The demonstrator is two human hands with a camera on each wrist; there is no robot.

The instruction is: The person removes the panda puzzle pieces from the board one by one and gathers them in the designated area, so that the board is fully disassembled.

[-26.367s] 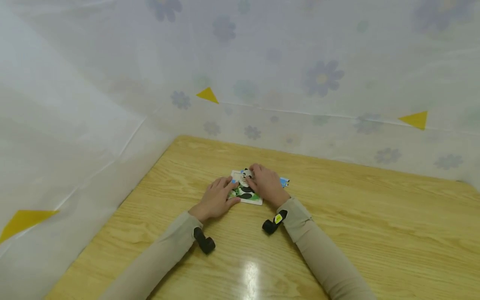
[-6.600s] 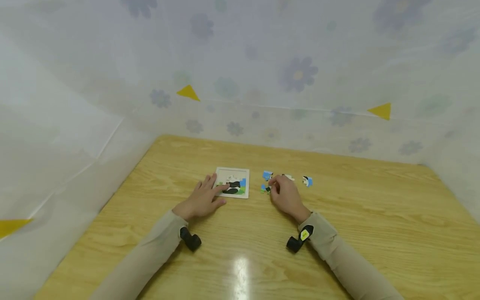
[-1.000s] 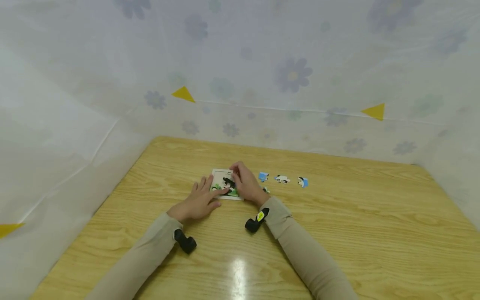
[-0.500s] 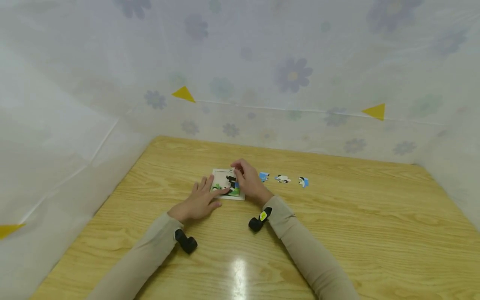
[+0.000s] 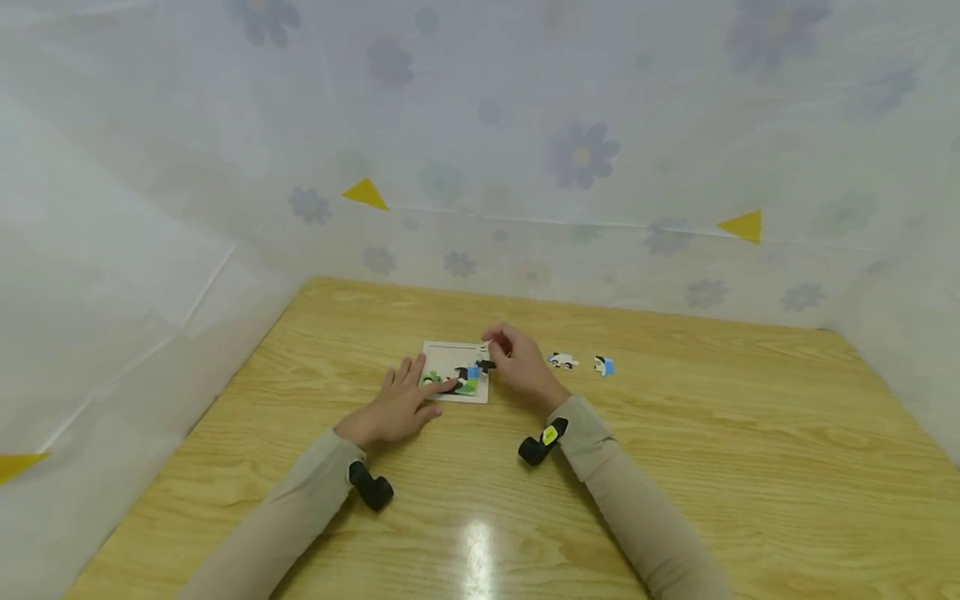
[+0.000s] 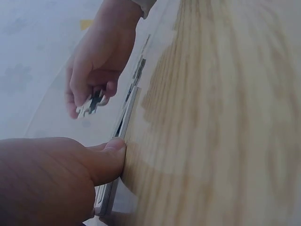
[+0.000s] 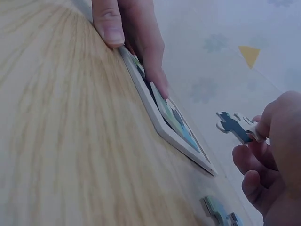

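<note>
Fingers of the left hand (image 5: 390, 407) lie straight, pressing the white square puzzle tray (image 5: 444, 357) mid-tabletop, while the right hand (image 5: 521, 368) pinches a black-and-white jigsaw piece (image 7: 233, 125) lifted above the tray's right edge.

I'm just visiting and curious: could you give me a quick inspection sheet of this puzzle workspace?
Surface: wooden table, glossy, light glare near the front.
Job's things: puzzle tray, partly filled; puzzle piece lifted clear of it; two loose pieces lying to its right.
Clutter: nothing seen.
Hands: left hand rests on the tray's edge, fingers straight; right hand pinches the puzzle piece.
Cables: nothing seen.
Surroundings: flowered plastic sheeting with yellow triangles walls the table.
</note>
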